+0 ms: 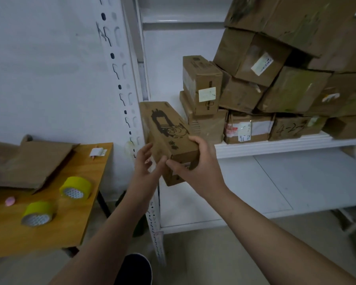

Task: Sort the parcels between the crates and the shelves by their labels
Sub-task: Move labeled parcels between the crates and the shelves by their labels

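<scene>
At the left end of the white shelf point(275, 145), hard by the slotted upright post point(119, 83), a long parcel point(169, 128) of brown cardboard with a black printed figure on its top points away from the person. Its far end is over the shelf board and its near end juts out past the front edge. The right hand point(201, 167) grips that near end, fingers curled over the top right edge and thumb laid across the end face (a pale label there is mostly covered). The left hand point(146, 161) is at the parcel's lower left edge with fingers loosely spread and holds nothing; whether its fingertips touch the cardboard I cannot tell. Further right along the same shelf, stacked parcels point(255, 83) rise in several tilted layers, most bearing pale labels, one low box marked with handwritten figures. A lower shelf point(286, 182) runs beneath. Left of the post stands a wooden table point(74, 227). Near its right edge sits a yellow tape roll point(76, 187), with a second tape roll point(38, 212) closer to the front edge, a flattened cardboard sheet point(29, 163) towards the back, and a small pink object point(10, 201) at the left.
</scene>
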{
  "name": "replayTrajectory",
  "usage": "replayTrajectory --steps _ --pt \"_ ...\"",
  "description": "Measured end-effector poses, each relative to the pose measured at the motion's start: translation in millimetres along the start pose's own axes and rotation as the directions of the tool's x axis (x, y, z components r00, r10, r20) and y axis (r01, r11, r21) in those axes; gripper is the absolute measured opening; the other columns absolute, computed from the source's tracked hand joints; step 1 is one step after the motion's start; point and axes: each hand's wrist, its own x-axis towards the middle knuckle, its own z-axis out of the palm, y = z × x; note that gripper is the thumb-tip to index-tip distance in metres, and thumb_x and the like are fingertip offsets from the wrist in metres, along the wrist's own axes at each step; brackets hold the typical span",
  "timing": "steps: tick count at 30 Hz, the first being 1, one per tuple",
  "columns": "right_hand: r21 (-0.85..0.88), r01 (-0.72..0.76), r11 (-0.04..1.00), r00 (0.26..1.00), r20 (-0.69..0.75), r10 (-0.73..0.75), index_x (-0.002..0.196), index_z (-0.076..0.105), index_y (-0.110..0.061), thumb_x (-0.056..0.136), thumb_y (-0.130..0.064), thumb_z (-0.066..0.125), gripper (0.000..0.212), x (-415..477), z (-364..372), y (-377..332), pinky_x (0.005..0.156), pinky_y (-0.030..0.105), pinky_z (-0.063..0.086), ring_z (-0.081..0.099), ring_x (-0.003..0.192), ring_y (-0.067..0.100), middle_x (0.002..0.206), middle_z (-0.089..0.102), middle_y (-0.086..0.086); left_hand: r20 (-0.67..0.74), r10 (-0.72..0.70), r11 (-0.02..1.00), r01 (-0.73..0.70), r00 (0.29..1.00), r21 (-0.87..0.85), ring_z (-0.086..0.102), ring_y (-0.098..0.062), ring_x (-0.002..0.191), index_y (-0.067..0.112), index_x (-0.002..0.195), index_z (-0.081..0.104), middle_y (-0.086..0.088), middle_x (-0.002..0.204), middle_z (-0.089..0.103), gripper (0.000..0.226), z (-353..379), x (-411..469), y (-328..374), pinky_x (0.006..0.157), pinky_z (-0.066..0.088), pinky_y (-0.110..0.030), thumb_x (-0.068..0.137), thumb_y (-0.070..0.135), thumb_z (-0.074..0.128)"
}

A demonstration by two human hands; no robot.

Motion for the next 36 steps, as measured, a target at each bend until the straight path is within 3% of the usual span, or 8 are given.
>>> replayTrajectory --steps 3,9,15,20,24,29,32,36 --pt "-0.170 0.025 0.985 0.997 -0.072 -0.038 0.117 0.033 -0.040 0.053 -0.081 0.063 0.082 -8.7 0.8 -5.0 0.068 0.012 0.046 0.046 0.098 0.000 0.113 0.027 -0.017 0.093 -0.183 0.979 0.190 0.979 -0.070 0.045 -0.017 0.125 0.043 0.144 0.020 0.011 0.142 0.036 0.097 -4.2 -7.1 -7.0 0.100 0.043 -0.041 0.065 0.048 0.076" --pt "-0.165 0.084 0.983 0.987 -0.120 -0.105 0.123 0.032 -0.034 0.057 -0.071 0.065 0.083 -38.8 -4.5 -8.2 0.076 0.016 0.053 0.043 0.108 0.006 0.121 0.027 -0.014 0.034 -0.169 0.961 0.172 0.985 -0.215 0.058 -0.017 0.116 0.030 0.146 0.027 0.001 0.138 0.051 0.081 5.3 -36.8 -11.7 0.101 0.046 -0.043 0.076 0.051 0.062" --pt "-0.303 0.178 0.936 0.976 -0.068 -0.207 0.143 0.019 -0.032 0.058 -0.058 0.077 0.106 -95.6 -35.0 5.9 0.093 0.037 0.052 0.036 0.124 0.013 0.138 0.024 -0.007 0.112 -0.225 0.960 0.240 0.968 -0.144 0.053 -0.019 0.119 0.031 0.138 0.038 0.006 0.126 0.057 0.098 37.6 -67.5 27.3 0.097 0.047 -0.042 0.053 0.069 0.070" --pt "-0.542 0.581 0.607 0.740 0.042 -0.671 0.133 0.032 -0.019 0.068 -0.039 0.077 0.081 -124.9 -48.8 12.1 0.104 0.054 0.038 0.033 0.130 0.030 0.137 0.028 0.011 -0.113 -0.220 0.956 0.192 0.969 -0.222 0.051 -0.023 0.120 0.034 0.144 0.015 0.001 0.133 0.049 0.126 53.5 -89.9 38.6 0.096 0.048 -0.051 0.039 0.061 0.080" --pt "-0.450 0.690 0.567 0.694 0.189 -0.694 0.129 0.034 -0.021 0.074 -0.038 0.072 0.069 -134.5 -61.1 9.7 0.109 0.051 0.031 0.034 0.130 0.026 0.135 0.030 0.007 -0.119 -0.263 0.923 0.214 0.957 -0.321 0.055 -0.022 0.116 0.028 0.143 0.024 0.001 0.130 0.054 0.110 45.8 -99.1 35.0 0.100 0.045 -0.050 0.052 0.053 0.081" --pt "-0.128 0.202 0.971 0.970 0.162 -0.181 0.137 0.032 -0.042 0.087 -0.062 0.051 0.058 -121.9 -87.9 -7.6 0.108 0.046 0.034 0.028 0.128 0.002 0.142 0.034 -0.010 0.011 -0.058 0.981 0.059 0.998 -0.183 0.062 -0.023 0.111 0.036 0.140 0.033 0.002 0.125 0.062 0.065 22.8 -113.2 21.9 0.091 0.053 -0.045 0.084 0.029 0.065" --pt "0.283 -0.294 0.913 0.906 0.387 0.172 0.139 0.026 -0.052 0.076 -0.061 0.062 0.073 -112.3 -99.1 -15.0 0.099 0.035 0.045 0.051 0.120 0.006 0.141 0.043 -0.004 0.153 0.028 0.975 0.007 0.988 -0.221 0.063 -0.024 0.111 0.033 0.143 0.031 0.002 0.124 0.063 0.057 19.2 -117.5 23.1 0.082 0.056 -0.039 0.091 0.025 0.054" --pt "0.343 -0.281 0.896 0.888 0.447 0.107 0.127 0.031 -0.063 0.075 -0.046 0.069 0.067 -117.6 -98.2 -16.9 0.090 0.029 0.051 0.057 0.111 0.012 0.121 0.055 -0.006 0.140 0.095 0.987 -0.075 0.986 -0.145 0.065 -0.024 0.107 0.037 0.137 0.040 0.000 0.120 0.065 0.046 23.2 -118.7 28.8 0.075 0.057 -0.036 0.092 0.033 0.047"
